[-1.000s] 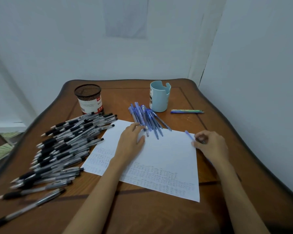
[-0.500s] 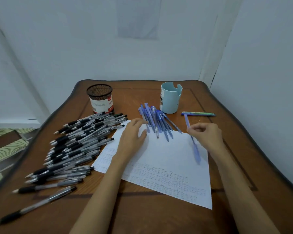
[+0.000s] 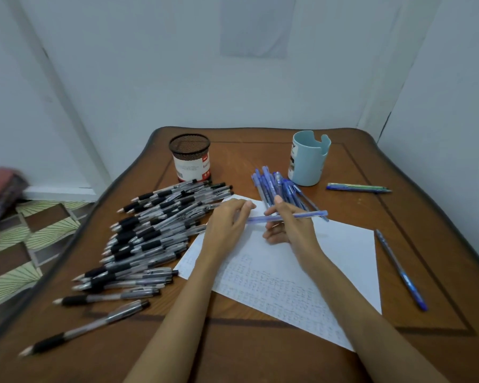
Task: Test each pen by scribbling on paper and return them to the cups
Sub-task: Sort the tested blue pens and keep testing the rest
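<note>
Blue pen (image 3: 307, 215) held level over the paper (image 3: 343, 244).
Right hand (image 3: 291, 228) grips its barrel, left hand (image 3: 227, 225) pinches its left end; mesh cup (image 3: 189, 156) and blue cup (image 3: 309, 161) stand far back on the bench (image 3: 260, 349).

The counter (image 3: 246, 352) was brown, the paper (image 3: 346, 244) white with scribbled rows, the mesh cup (image 3: 190, 150) black, the other cup (image 3: 310, 164) pale blue, the held pen (image 3: 302, 215) blue
</note>
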`<state>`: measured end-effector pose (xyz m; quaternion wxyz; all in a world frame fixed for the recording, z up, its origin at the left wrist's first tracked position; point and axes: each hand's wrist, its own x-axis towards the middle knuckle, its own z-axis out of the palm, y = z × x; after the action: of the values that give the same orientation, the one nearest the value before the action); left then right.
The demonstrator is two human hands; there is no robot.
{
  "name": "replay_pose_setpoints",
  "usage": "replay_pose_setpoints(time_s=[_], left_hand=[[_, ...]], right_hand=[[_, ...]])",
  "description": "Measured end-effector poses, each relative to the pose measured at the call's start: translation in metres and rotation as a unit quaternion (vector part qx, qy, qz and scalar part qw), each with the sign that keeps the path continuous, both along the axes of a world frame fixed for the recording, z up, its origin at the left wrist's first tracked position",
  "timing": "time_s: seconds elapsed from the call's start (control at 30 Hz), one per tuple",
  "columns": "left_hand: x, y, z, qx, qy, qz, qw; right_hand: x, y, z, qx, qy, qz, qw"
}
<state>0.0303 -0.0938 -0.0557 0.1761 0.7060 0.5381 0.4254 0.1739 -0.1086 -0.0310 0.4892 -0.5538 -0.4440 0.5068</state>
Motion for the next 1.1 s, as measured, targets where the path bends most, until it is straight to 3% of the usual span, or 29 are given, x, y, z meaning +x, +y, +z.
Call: replay_pose_setpoints(time_s=[0.13, 0.27, 0.53, 0.7, 0.87, 0.97, 1.03, 1.1], left_hand=[[0.000, -0.005, -0.002, 0.023, 0.063, -0.062, 0.996], [-0.001, 0.001, -0.005, 0.053, 0.078, -0.080, 0.992], [-0.010, 0.007, -0.008, 0.041, -0.043, 0.013, 0.998], [-0.012, 0.009, -0.003, 0.050, -0.103, 0.040, 0.993], [-0.016, 0.013, -0.005, 0.046, -0.119, 0.055, 0.990], [-0.016, 0.013, -0.005, 0.042, -0.104, 0.057, 0.992], [-0.016, 0.013, -0.004, 0.042, -0.098, 0.056, 0.993], [-0.015, 0.012, -0.003, 0.036, -0.092, 0.056, 0.994]], right_hand=[[0.001, 0.004, 0.004, -0.017, -0.007, -0.017, 1.000], [0.006, 0.006, 0.008, -0.027, 0.062, -0.009, 0.998], [0.010, 0.009, 0.005, -0.008, 0.058, 0.097, 0.994], [0.012, 0.010, 0.001, 0.038, 0.051, 0.077, 0.995], [0.026, 0.011, 0.001, 0.135, -0.045, 0.187, 0.972], [0.024, 0.009, 0.013, 0.074, 0.090, 0.089, 0.989], [0.026, 0.006, 0.021, 0.049, 0.195, -0.009, 0.980], [0.034, 0.006, 0.023, 0.061, 0.185, -0.047, 0.980]])
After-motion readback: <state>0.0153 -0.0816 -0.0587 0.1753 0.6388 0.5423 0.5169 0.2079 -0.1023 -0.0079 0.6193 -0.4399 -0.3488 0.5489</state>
